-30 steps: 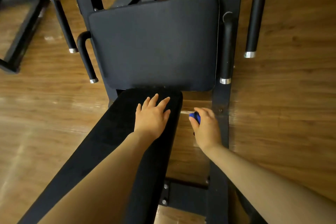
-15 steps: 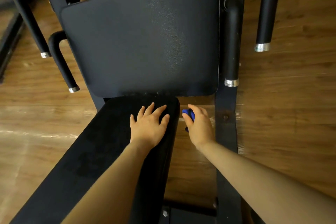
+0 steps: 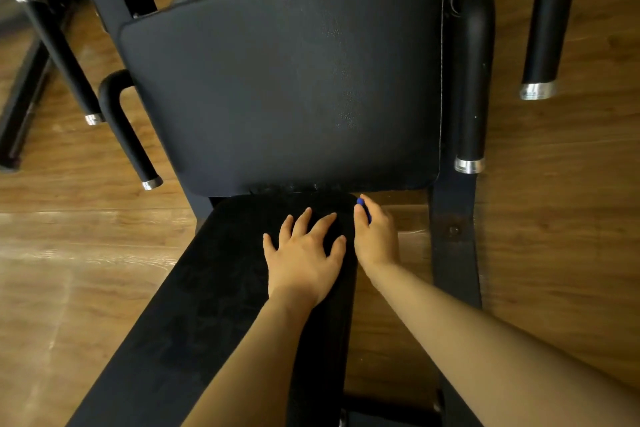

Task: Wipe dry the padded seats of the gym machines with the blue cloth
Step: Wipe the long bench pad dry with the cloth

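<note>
A wide black padded seat (image 3: 277,87) fills the upper middle of the view. A narrower black pad (image 3: 214,288) runs from its near edge down to the lower left. My left hand (image 3: 304,253) rests flat on the far end of the narrow pad, fingers spread. My right hand (image 3: 375,236) is just off that pad's right edge, fingers curled round a blue cloth (image 3: 362,203). Only a small bit of the cloth shows at the fingertips, close to the wide seat's near edge.
Black handles with chrome ends flank the seat: one at the left (image 3: 128,135), one at the right (image 3: 469,87), and a bar farther right (image 3: 547,17). A black frame beam (image 3: 453,253) runs down the right side. Wooden floor (image 3: 561,218) lies around the machine.
The view has closed in on the wide seat. My right hand with the cloth has moved left, up against the narrow pad's right edge. My left hand stays flat on the pad.
</note>
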A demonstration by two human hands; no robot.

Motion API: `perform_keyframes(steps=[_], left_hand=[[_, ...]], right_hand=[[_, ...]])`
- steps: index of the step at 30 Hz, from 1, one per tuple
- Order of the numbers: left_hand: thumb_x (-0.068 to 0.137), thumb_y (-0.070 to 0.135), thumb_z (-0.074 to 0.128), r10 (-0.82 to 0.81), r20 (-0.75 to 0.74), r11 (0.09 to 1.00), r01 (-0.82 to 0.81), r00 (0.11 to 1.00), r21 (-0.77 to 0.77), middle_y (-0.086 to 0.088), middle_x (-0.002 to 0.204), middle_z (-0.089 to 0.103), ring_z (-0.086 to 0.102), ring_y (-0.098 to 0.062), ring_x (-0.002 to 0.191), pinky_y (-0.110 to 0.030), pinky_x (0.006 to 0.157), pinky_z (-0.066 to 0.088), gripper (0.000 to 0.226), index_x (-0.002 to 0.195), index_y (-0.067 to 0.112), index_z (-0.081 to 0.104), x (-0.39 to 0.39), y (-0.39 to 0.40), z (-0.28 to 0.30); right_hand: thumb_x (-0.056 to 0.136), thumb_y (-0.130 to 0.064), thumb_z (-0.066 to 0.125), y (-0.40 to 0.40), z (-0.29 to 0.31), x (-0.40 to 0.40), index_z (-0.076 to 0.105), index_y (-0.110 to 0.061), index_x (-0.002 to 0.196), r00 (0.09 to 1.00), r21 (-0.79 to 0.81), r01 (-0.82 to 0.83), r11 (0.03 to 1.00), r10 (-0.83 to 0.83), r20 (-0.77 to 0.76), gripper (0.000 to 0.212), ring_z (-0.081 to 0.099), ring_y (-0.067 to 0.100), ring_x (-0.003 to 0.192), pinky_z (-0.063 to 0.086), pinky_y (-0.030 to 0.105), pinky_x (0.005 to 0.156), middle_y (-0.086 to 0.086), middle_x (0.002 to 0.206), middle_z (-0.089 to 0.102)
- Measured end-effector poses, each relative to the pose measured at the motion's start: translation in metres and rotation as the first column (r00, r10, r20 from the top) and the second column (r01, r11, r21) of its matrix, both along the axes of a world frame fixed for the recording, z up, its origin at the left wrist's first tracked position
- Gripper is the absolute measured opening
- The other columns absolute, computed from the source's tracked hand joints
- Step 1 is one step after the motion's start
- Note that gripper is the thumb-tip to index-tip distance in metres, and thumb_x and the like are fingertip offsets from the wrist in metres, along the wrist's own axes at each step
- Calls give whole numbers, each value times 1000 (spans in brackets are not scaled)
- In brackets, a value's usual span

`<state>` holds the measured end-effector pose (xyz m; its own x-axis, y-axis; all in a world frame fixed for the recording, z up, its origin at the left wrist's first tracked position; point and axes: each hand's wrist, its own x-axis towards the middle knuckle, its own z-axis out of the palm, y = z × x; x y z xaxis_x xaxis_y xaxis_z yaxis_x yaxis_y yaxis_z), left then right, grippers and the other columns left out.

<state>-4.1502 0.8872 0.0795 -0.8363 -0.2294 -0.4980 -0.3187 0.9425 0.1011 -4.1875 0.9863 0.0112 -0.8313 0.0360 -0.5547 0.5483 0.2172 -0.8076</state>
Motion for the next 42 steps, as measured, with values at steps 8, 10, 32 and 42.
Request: perform_keyframes(steps=[8, 10, 32, 42], left_hand=[[97, 59, 30, 15, -3, 1000, -15, 1000, -8, 10, 162, 14, 1, -19, 150, -55, 119, 0, 51, 147, 50, 24, -1, 2, 1], [97, 59, 30, 15, -3, 1000, -15, 1000, -3, 10, 162, 14, 1, -19, 150, -55, 120, 0, 52, 147, 50, 24, 0, 2, 1], [100, 54, 33, 8, 43, 999, -9, 999, 34, 6, 163, 13, 2, -22, 151, -54, 118, 1, 50, 149, 46, 26, 3, 0, 4], [102, 51, 29, -25, 46, 999, 24, 999, 40, 5, 163, 12, 1, -22, 151, -52, 119, 1, 48, 150, 45, 23, 28, 2, 21]], right_hand=[[103, -27, 43, 5, 13, 61, 50, -21, 140, 996, -135, 65, 989, -73, -58, 38, 46, 1, 122, 36, 10, 96, -5, 139, 50], [103, -28, 42, 5, 12, 59, 50, -22, 140, 995, -131, 77, 988, -84, -54, 38, 46, 4, 125, 37, 13, 97, -4, 139, 50], [103, -25, 45, 10, 27, 67, 46, -19, 143, 996, -144, 63, 988, -70, -47, 40, 47, 11, 130, 39, 20, 102, -3, 140, 52], [103, -34, 42, 5, 42, 79, 40, -24, 146, 983, -209, 180, 961, -180, 18, 44, 35, -2, 121, 31, 9, 93, -4, 148, 38]])
